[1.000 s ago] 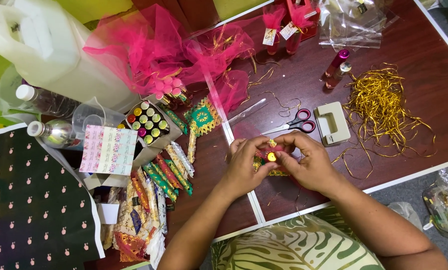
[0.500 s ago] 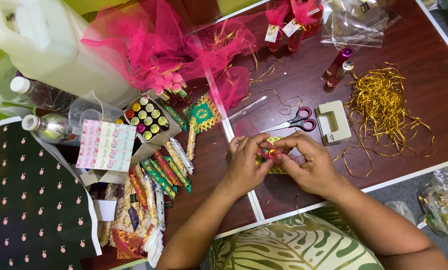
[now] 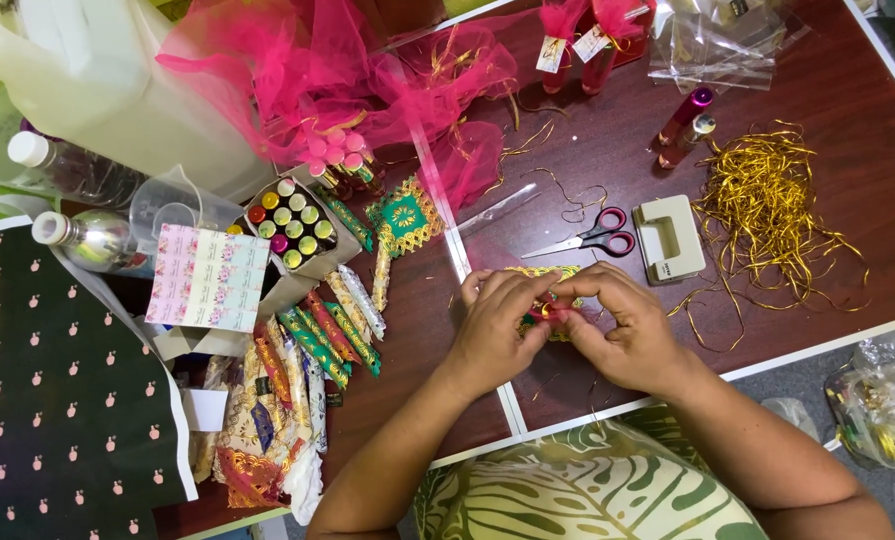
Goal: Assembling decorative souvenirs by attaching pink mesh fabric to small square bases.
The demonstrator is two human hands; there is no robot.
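Both hands, left hand and right hand, pinched together on small pink-and-gold packet, white-tagged pink bundles beyond.

A single head-worn camera looks steeply down, from close, at a dark wooden table and the wearer's lap.

scissors | hole punch — gold thread pile | pink tulle
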